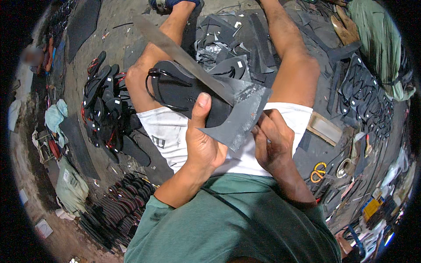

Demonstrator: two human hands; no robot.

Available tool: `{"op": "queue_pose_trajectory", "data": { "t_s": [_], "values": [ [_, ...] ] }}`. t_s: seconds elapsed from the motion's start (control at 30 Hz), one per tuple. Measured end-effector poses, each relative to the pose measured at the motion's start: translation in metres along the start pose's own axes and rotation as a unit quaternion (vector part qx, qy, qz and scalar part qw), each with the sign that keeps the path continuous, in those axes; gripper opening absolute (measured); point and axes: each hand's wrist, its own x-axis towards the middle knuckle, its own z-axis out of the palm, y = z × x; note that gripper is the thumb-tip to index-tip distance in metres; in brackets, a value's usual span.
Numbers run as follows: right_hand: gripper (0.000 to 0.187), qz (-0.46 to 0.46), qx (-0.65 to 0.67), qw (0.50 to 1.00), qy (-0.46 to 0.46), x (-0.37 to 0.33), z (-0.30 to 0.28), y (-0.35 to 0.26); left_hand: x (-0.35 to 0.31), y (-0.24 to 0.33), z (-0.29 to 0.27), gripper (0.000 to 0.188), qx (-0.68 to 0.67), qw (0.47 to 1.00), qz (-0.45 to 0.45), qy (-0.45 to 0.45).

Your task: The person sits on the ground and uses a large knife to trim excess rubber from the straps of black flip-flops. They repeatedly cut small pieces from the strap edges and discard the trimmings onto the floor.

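Note:
My left hand [202, 140] grips a black flip-flop [175, 90] over my lap, its thumb pressed on the sole. Glossy black straps stand up from the sole's far left end. A ragged grey rubber sheet [250, 109] lies along the flip-flop's right end, partly cut away in a curve. Through this edge runs a long knife [184, 57], its broad blade slanting up to the far left. My right hand [276, 140] is closed at the sheet's right side, in line with the blade; the sheet hides the handle. Behind the blade shows another black strapped flip-flop [234, 65].
Piled flip-flops [105, 105] lie left of my leg, with stacked dark soles [118, 206] nearer. More flip-flops [364, 96] spread at the right. A framed block [324, 128], yellow-handled scissors [318, 172] and a tape roll [345, 168] lie nearby. Rubber scraps [219, 30] litter the floor between my legs.

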Motion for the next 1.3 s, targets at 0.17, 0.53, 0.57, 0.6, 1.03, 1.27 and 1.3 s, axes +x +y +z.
{"op": "queue_pose_trajectory", "data": {
  "t_s": [0.17, 0.53, 0.57, 0.6, 1.03, 1.27, 1.3],
  "values": [
    [0.019, 0.016, 0.077, 0.996, -0.053, 0.012, -0.005, -0.007, -0.007, -0.004, -0.020, 0.043, 0.035, 0.999, -0.008, 0.024],
    [0.039, 0.072, 0.209, 0.944, -0.246, 0.015, -0.022, -0.005, -0.035, 0.001, -0.073, 0.054, 0.040, 0.993, -0.082, 0.076],
    [0.042, 0.064, 0.204, 0.946, -0.245, 0.012, -0.019, -0.006, -0.039, 0.005, -0.078, 0.057, 0.044, 0.991, -0.102, 0.079],
    [0.044, 0.053, 0.198, 0.948, -0.243, 0.010, -0.014, -0.007, -0.041, 0.008, -0.085, 0.058, 0.056, 0.989, -0.112, 0.082],
    [0.069, 0.088, 0.217, 0.929, -0.288, -0.041, 0.001, -0.016, -0.052, 0.010, -0.057, 0.039, 0.029, 0.974, -0.002, 0.225],
    [0.047, 0.070, 0.128, 0.958, -0.247, -0.072, -0.032, -0.002, -0.062, 0.011, -0.053, 0.046, 0.044, 0.976, -0.014, 0.212],
    [0.048, 0.068, 0.128, 0.959, -0.242, -0.068, -0.028, -0.003, -0.063, 0.010, -0.054, 0.044, 0.050, 0.979, -0.011, 0.196]
  ]
}}
